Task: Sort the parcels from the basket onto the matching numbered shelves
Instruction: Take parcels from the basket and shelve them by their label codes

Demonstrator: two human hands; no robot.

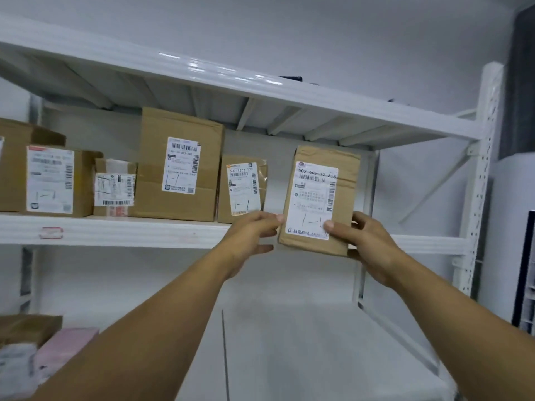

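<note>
– Up at the mid shelf, by its front edge: where's the parcel kept?
– It's held just in front of that edge, upright & a bit tilted, its bottom lower than the lip. It's pinched by the right hand: thumb flat on the label, fingers curled behind. The left hand is kept loose & open; only its fingertips are laid on the parcel's left side.
– Is room left on the board?
– Yes, a bare gap is seen btw the small box & the white post. Headroom is capped by the top shelf. Left of the gap, the tall box & more boxes are lined up close.
– What's it made of?
– Brown card, flat, wrinkled at the top; "1-1" is written on the white label. A soft pink bag is seen lower left.
</note>
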